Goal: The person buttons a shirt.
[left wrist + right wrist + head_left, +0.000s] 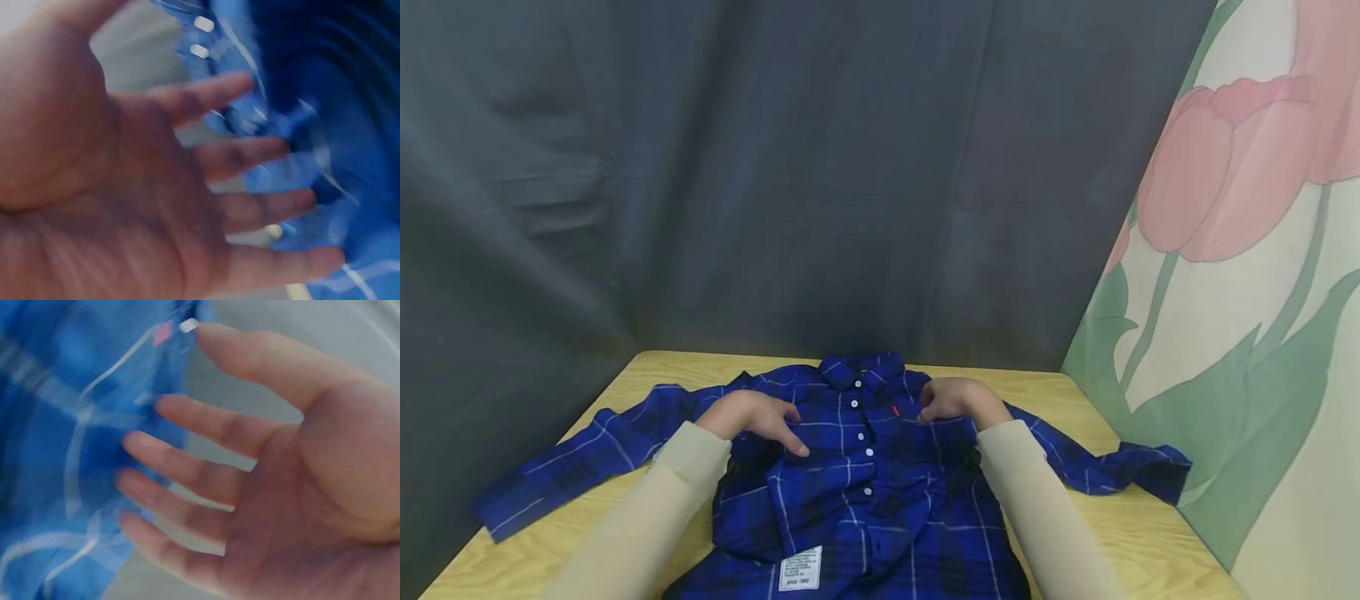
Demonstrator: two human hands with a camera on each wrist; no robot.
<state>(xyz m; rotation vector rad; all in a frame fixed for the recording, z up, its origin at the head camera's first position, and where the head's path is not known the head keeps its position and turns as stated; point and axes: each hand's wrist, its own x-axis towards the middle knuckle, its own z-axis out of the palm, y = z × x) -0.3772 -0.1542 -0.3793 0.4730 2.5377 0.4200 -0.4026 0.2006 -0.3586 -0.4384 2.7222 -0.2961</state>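
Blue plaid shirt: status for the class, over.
Left hand and right hand: fingers apart, over blue plaid button-up shirt. Shirt front up, sleeves spread wide. No obstacle seen.

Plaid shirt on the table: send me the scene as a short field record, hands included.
garment: blue plaid button-up shirt, front up, creased
collar: toward the table's far edge
buttons: white, in a row down the front
sleeves: one stretched out to each side
marks: small red tag on the chest, white printed label lower down
left hand: over the chest, fingers spread; contact unclear
right hand: over the opposite chest side, fingers spread; contact unclear
surface: wood-grain table
backdrop: dark curtain, tulip-painted wall
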